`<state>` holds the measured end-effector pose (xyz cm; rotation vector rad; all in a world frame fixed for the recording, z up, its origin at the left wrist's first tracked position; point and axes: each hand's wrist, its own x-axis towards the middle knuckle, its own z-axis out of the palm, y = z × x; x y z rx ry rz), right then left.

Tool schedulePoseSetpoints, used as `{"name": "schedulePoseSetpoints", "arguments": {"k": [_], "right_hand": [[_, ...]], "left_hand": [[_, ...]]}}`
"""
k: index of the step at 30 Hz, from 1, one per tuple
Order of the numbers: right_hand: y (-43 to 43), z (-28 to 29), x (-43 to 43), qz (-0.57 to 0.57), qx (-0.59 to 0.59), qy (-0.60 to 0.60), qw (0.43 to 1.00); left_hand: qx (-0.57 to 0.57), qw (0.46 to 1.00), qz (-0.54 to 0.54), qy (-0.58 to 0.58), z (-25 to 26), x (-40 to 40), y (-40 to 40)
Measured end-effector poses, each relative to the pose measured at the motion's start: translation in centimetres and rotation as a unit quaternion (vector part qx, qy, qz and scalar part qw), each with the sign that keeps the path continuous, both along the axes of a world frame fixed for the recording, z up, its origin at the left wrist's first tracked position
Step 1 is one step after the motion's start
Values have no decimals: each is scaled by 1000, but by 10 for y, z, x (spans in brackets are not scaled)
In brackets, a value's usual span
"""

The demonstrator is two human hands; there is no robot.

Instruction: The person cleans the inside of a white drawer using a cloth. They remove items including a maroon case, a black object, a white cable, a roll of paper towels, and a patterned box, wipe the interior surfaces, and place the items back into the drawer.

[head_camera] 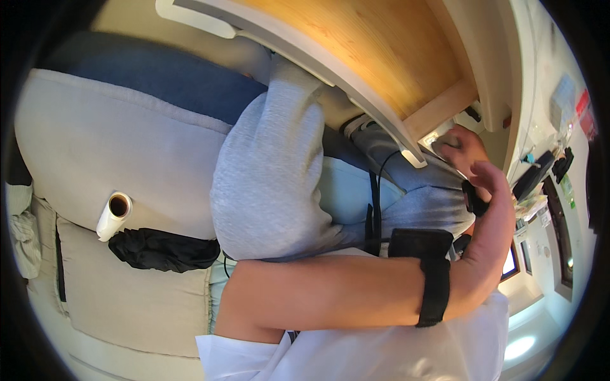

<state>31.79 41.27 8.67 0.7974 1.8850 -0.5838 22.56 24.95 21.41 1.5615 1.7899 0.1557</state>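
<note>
My left arm crosses in front of me to the right, a black strap with a box on it. My left hand (pixel 491 175) is partly turned away, its fingers bent towards my other arm; whether it holds anything is hidden. Just beyond it, my right hand (pixel 466 145) curls around a small grey rounded object (pixel 447 143), blurred. A black band (pixel 472 197) sits at that wrist. Both hands are beside the corner of what looks like an open drawer (pixel 381 57) with a wooden bottom and pale sides.
My legs in grey sweatpants (pixel 271 181) rest on a beige sofa (pixel 119 143). On it are a white roll with a brown core (pixel 107 223) and a black cloth (pixel 164 250). A black cable (pixel 380 190) hangs by my lap. Several items, including a dark pouch (pixel 533 176), lie at right.
</note>
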Motion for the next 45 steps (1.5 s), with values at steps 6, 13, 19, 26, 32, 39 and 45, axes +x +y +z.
{"name": "schedulePoseSetpoints", "arguments": {"k": [6, 13, 19, 26, 32, 39, 45], "right_hand": [[63, 54, 77, -291, -66, 135, 945], [117, 3, 175, -209, 116, 227, 944], [90, -21, 134, -211, -14, 273, 938], [110, -46, 139, -159, -4, 365, 917], [121, -59, 144, -97, 57, 350, 930], [125, -62, 137, -117, 3, 382, 917], [121, -56, 133, -115, 23, 448, 886]], "left_hand": [[-18, 992, -115, 55, -11, 33, 5], [-69, 994, -45, -66, -92, 10, 25], [-129, 983, 101, -81, -215, 22, 30], [-278, 955, 90, -37, -296, 50, 62], [-263, 957, 106, -54, -309, 70, 62], [-275, 949, 152, 24, -269, 81, 73], [-201, 968, 110, 100, -261, 86, 84]]}}
